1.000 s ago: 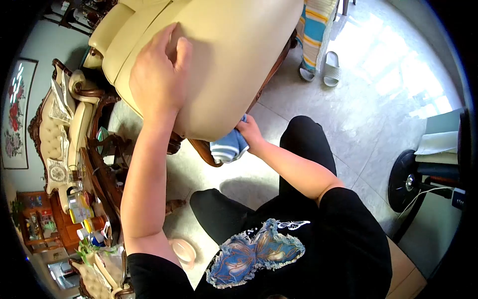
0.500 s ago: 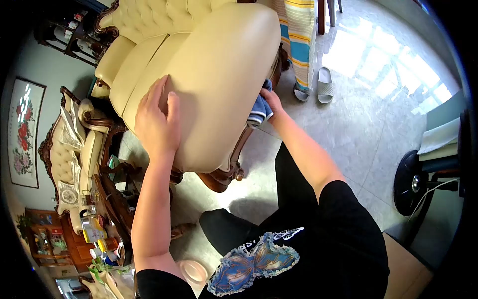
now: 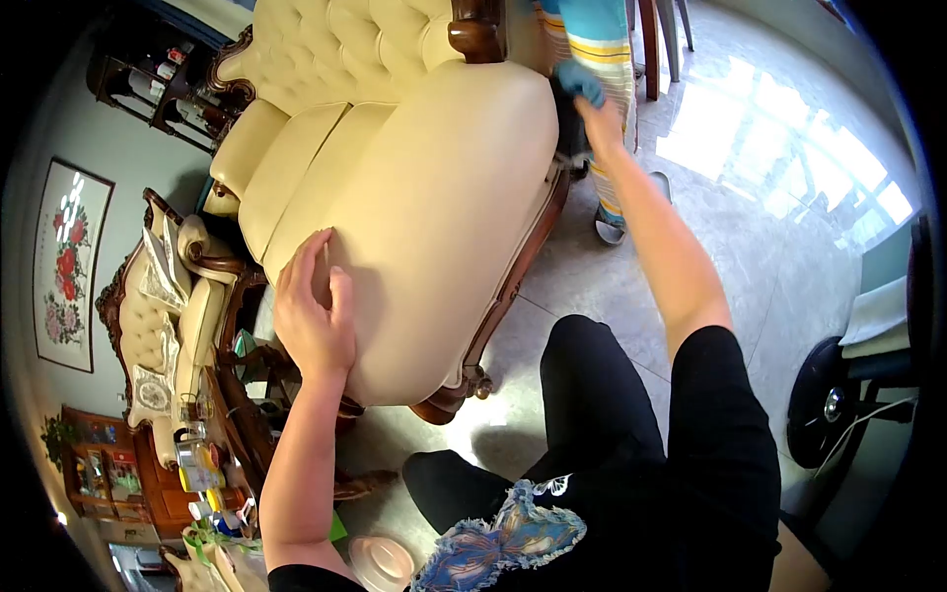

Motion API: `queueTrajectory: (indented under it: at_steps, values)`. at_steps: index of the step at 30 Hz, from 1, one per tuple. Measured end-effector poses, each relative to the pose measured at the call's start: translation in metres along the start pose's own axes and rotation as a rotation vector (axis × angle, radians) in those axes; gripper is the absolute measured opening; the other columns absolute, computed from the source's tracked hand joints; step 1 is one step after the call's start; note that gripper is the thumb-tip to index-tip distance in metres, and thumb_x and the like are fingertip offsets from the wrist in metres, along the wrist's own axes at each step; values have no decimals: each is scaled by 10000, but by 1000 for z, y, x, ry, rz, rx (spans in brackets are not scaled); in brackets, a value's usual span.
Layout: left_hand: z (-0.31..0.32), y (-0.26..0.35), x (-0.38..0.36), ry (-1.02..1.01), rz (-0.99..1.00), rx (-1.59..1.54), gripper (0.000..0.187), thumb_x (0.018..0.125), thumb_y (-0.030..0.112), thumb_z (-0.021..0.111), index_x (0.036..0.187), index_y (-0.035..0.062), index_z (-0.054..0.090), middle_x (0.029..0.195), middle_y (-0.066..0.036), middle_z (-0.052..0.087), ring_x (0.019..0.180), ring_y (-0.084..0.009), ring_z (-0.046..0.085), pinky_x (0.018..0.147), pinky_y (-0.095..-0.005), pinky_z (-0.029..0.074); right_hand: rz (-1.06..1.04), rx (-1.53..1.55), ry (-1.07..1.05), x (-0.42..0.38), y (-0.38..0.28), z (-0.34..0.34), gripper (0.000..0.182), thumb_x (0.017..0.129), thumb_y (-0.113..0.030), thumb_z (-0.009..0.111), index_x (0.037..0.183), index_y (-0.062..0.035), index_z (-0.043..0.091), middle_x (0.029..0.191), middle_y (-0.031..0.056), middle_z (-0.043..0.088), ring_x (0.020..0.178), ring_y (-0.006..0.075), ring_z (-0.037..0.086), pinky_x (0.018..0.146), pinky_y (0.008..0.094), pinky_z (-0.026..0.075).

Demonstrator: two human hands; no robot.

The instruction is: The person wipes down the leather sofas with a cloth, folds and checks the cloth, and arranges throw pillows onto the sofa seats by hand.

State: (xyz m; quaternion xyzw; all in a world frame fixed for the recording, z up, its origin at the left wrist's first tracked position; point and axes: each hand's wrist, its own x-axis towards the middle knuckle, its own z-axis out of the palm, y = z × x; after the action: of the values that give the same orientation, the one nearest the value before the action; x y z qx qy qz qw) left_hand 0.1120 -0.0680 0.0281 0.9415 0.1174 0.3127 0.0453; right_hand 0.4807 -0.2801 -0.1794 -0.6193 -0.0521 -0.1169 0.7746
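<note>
Head camera view: the right hand (image 3: 602, 123) is clenched around a bunched blue cloth (image 3: 580, 84), up and right of the frame's centre. Cloth and fist are just beside the far end of the cream sofa (image 3: 444, 197), in front of a striped fabric (image 3: 612, 74) that hangs at the top of the frame. Whether the cloth touches either of them cannot be told.

Left of centre, the left hand (image 3: 316, 316) is released, palm down over the sofa's seat, fingers together and thumb held apart, with nothing in its grasp. How firmly it presses is not clear. Carved wooden trim (image 3: 518, 271) runs along the seat's edge toward the middle of the frame, and the tufted backrest (image 3: 355, 44) fills the top.

One slipper (image 3: 609, 234) lies on the tiled floor (image 3: 760, 227) below the fabric, partly covered by it. At the bottom, left of centre, a pale basin (image 3: 383, 563) sits near the person's knee. A second tufted sofa (image 3: 143, 321) stands at the left, near a framed flower picture (image 3: 69, 261).
</note>
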Motion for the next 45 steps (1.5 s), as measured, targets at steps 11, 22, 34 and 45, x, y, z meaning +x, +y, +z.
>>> queueTrajectory:
  at_steps: [11, 22, 34, 45]
  values:
    - [5, -7, 1, 0, 7, -90, 399, 866, 196, 566, 1232, 69, 663, 1213, -132, 674, 1136, -305, 624, 1012, -391, 459, -883, -285, 37, 80, -8, 35, 406, 863, -112, 653, 1267, -67, 642, 1183, 211, 676, 1128, 297, 640, 979, 353, 475]
    - [6, -10, 1, -34, 2, -117, 407, 922, 243, 549, 1253, 27, 649, 1220, -153, 664, 1171, -292, 614, 1039, -385, 436, -62, -487, -1, -139, 188, 21, 560, 796, -13, 664, 1327, -184, 623, 1223, 189, 660, 1140, 377, 625, 961, 426, 494]
    - [4, -7, 2, -63, 11, -121, 396, 941, 149, 490, 1273, -16, 629, 1261, -133, 653, 1194, -225, 595, 1043, -354, 429, -305, 6, 153, -74, 71, 43, 625, 742, 71, 572, 1307, -187, 645, 1171, 176, 700, 1147, 355, 642, 1008, 394, 477]
    - [5, -11, 3, -35, 18, -172, 381, 930, 174, 532, 1243, -8, 650, 1235, -136, 660, 1183, -227, 601, 1041, -349, 429, 215, -478, 110, -146, 200, 48, 603, 783, 26, 619, 1358, -155, 601, 1255, 218, 650, 1178, 379, 612, 996, 419, 472]
